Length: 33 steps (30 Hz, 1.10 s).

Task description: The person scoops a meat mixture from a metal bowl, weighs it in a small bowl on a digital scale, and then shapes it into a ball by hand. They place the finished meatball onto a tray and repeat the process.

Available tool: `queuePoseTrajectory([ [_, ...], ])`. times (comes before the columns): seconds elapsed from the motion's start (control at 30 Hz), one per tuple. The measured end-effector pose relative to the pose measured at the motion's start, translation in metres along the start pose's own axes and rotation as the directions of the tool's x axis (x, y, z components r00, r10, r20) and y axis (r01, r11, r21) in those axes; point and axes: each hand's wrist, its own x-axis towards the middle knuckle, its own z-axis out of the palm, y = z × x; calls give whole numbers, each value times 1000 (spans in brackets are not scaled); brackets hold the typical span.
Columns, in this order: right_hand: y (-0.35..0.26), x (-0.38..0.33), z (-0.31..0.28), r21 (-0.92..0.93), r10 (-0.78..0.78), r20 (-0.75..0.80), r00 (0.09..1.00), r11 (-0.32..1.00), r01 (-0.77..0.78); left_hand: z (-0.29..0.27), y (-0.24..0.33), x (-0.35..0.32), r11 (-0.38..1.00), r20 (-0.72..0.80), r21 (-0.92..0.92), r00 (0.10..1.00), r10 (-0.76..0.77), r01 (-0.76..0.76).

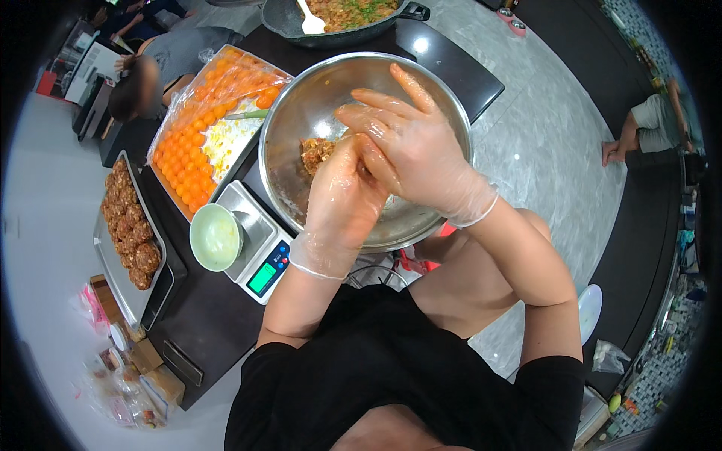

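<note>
Grip with the right hand (pixel 432 146) spread across the left hand (pixel 342 195), whose hold I can't tell, minced meat (pixel 312 158) showing beside it within the bowl's (pixel 297 101) rim; I'd press gently, palms cupped low over the bowl.

Free passage lies upper right of the bowl (pixel 297 101), while scale (pixel 259 244) and orange-filled tray (pixel 232 152) crowd its left

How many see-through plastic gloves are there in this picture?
2. One is the left glove, on the left hand; the other is the right glove, on the right hand. Others could be hidden among the background clutter.
</note>
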Motion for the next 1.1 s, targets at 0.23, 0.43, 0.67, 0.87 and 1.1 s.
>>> queuePoseTrajectory([
  [0.23, -14, 0, -7, 604, 431, -16, 902, 724, -335, 28, -5, 5, 993, -198, 114, 980, 12, 10],
  [0.43, -14, -4, 5, 416, 285, -117, 951, 884, -213, 17, -1, 4, 973, -204, 229, 979, 27, 21],
  [0.67, -13, 1, 20, 49, 40, -200, 979, 998, -31, 24, -2, 13, 874, -270, 483, 958, 94, 50],
  [0.87, -5, 10, 9, 607, 412, -112, 904, 749, -266, 19, 10, 12, 952, -393, 307, 913, 112, 16],
  [1.1, -12, 13, 20, 354, 291, -218, 932, 913, -203, 31, 6, 4, 983, -117, 179, 991, 70, -48],
])
